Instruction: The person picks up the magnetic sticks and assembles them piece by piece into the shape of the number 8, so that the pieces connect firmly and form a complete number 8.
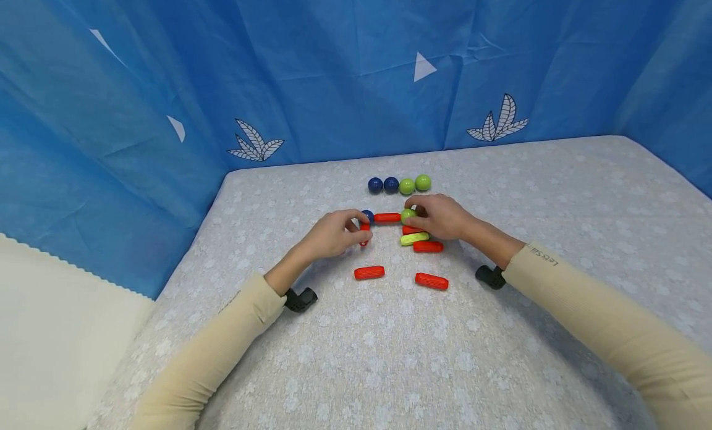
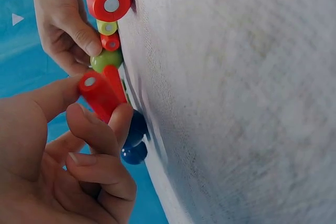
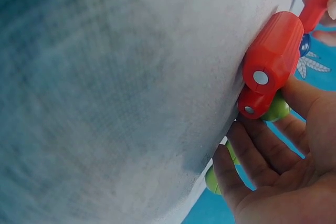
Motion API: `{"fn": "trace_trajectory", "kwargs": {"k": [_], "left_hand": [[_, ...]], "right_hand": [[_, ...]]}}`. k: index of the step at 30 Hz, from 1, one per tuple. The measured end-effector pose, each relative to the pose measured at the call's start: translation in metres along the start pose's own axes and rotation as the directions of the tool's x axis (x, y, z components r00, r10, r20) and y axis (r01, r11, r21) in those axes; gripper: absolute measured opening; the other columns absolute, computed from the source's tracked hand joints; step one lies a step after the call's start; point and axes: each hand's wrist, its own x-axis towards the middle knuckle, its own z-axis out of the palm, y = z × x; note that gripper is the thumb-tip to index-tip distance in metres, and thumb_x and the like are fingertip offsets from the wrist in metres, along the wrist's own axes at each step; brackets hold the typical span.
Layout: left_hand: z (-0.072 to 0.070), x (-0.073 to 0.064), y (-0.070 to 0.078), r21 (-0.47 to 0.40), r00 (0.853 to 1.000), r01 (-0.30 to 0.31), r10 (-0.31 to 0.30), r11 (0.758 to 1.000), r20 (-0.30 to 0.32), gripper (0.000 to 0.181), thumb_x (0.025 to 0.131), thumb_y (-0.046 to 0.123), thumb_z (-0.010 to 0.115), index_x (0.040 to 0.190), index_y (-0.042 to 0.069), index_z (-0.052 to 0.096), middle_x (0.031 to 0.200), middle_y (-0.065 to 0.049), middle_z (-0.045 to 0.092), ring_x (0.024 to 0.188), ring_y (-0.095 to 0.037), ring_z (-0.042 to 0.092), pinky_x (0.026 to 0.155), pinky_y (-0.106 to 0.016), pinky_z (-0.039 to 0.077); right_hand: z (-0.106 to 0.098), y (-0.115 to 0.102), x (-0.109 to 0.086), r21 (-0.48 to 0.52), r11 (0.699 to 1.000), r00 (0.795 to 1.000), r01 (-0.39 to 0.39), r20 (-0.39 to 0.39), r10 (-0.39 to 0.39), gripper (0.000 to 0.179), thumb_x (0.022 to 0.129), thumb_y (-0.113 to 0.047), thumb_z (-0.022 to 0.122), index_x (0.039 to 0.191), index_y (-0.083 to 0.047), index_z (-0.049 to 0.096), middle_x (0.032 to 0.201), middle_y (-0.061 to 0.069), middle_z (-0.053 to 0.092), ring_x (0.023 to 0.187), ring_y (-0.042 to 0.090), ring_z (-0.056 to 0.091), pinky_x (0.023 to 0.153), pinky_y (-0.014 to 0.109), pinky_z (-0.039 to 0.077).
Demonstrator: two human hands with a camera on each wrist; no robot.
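Observation:
My left hand (image 1: 332, 233) pinches a red magnetic rod (image 2: 98, 95) between thumb and fingers. The far end of that rod meets a dark blue ball (image 1: 368, 216). From the ball a second red rod (image 1: 387, 218) runs right to a green ball (image 1: 408, 217). Thumb and fingers of my right hand (image 1: 442, 216) grip this green ball from its right side. Just below the right hand lie a partly covered red rod (image 1: 410, 230), a yellow rod (image 1: 414, 239) and another red rod (image 1: 428, 247). Pale metal discs show on the rod ends in both wrist views.
Behind the hands, two dark blue balls (image 1: 383, 185) and two green balls (image 1: 415, 184) stand in a row. Nearer the person lie two separate red rods, one left (image 1: 369, 272) and one right (image 1: 431, 281). A patterned cloth (image 1: 389, 356) covers the table; a blue curtain (image 1: 356, 78) hangs behind.

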Motion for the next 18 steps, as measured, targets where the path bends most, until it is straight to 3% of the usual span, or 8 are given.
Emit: {"fn": "trace_trajectory", "kwargs": {"k": [18], "left_hand": [[0.0003, -0.0004, 0.0003, -0.007, 1.000, 0.029, -0.029, 1.000, -0.003, 0.039, 0.097, 0.035, 0.065, 0.130, 0.016, 0.060, 0.100, -0.004, 0.066, 0.063, -0.020, 0.062, 0.059, -0.033, 0.051]], "right_hand": [[-0.0006, -0.0021, -0.0013, 0.005, 1.000, 1.000, -0.002, -0.002, 0.002, 0.034, 0.097, -0.024, 0.065, 0.124, -0.003, 0.062, 0.086, 0.006, 0.060, 0.079, 0.024, 0.053, 0.071, 0.036, 0.043]]}}
